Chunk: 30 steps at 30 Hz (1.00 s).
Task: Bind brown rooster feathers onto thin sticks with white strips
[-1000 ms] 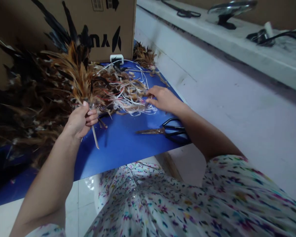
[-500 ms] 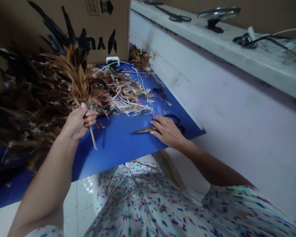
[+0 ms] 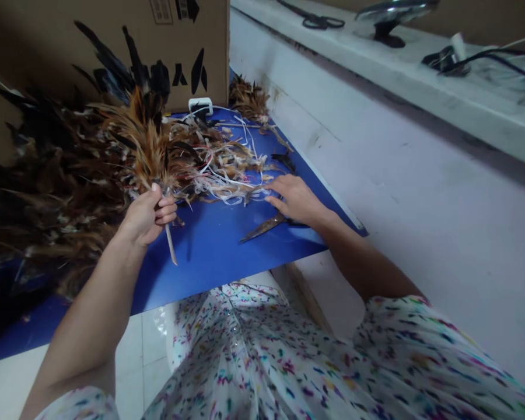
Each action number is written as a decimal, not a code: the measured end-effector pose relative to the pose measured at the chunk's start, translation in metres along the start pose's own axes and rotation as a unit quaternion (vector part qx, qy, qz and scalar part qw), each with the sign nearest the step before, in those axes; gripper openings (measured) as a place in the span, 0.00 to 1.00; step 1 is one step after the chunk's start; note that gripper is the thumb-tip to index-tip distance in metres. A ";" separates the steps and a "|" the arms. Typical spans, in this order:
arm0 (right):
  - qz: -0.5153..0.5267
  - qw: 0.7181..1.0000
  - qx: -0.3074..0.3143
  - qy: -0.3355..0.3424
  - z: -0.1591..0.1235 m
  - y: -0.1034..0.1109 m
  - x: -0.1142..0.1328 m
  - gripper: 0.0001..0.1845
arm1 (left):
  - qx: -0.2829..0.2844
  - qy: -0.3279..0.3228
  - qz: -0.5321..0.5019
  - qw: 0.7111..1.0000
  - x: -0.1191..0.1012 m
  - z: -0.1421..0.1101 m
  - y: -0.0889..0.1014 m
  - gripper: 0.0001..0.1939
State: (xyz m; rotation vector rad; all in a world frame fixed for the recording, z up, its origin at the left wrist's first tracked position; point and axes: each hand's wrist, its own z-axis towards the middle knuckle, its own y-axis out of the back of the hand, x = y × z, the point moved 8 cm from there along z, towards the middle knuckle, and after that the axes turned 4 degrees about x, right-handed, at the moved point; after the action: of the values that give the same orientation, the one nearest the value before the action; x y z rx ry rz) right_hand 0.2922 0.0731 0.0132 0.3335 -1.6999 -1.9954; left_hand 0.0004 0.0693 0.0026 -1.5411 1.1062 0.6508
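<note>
Your right hand [image 3: 298,199], grip unclear, has shifted up-frame to the strings [image 3: 219,188], leaving the scissors [image 3: 263,227] seemingly unused mid-frame; your left hand [image 3: 151,216] clamps the feather bundle [image 3: 151,149], left of centre.

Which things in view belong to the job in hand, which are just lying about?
Seemingly in the job:
feather bundle on a stick, in the left hand
white strands and scissors, near the right hand
feather pile

Probably just lying about:
cardboard box
black cables on the ledge
</note>
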 end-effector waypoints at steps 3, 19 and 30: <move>-0.018 0.997 0.075 -0.002 0.034 -0.007 0.016 0.18 | -0.017 0.009 -0.006 1.000 0.005 0.002 -0.003 0.17; 0.170 0.975 -0.075 -0.119 0.083 -0.009 -0.009 0.11 | -0.010 0.014 -0.106 0.994 0.009 0.023 -0.050 0.19; 0.324 0.922 -0.140 -0.157 0.074 -0.006 -0.034 0.13 | -0.018 -0.004 -0.059 0.998 0.019 0.028 -0.033 0.20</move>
State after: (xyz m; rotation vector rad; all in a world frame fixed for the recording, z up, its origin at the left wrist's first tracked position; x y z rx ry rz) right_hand 0.2838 0.1547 0.0171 -0.6084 -1.4033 -1.7885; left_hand 0.0420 0.0893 -0.0070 -1.6203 0.9953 0.5987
